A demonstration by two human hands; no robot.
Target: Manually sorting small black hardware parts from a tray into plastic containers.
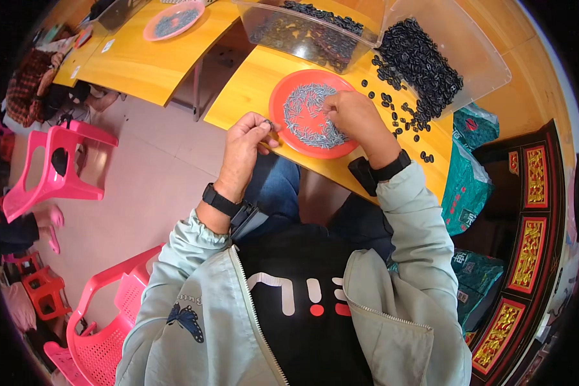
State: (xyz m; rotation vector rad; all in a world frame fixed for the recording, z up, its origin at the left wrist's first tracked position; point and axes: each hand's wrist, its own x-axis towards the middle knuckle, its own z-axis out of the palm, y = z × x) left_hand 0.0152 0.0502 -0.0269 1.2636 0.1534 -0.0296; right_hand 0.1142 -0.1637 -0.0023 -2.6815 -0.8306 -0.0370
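A red plastic plate [282, 84] sits at the table's near edge, with many small slender grey pieces [315, 138] that look like screws spread in it. Over the plate's right half, my right hand [356, 116] has its fingers closed down among them; its fingertips hide what they hold, if anything. My left hand [246, 138] is just left of the plate, past the table edge. Thumb and forefinger there pinch a small black piece [268, 122], like the ones heaped on the table. Loose small black oval parts [402, 119] lie right of the plate.
A clear tub lies tipped, spilling a heap of black parts [418, 61]. Another clear plastic tub [309, 45] of them stands behind the plate. A second table [135, 64] holds a pink plate [174, 22]. Pink chairs [58, 164] and a person [29, 87] are at left; green bags [463, 186] at right.
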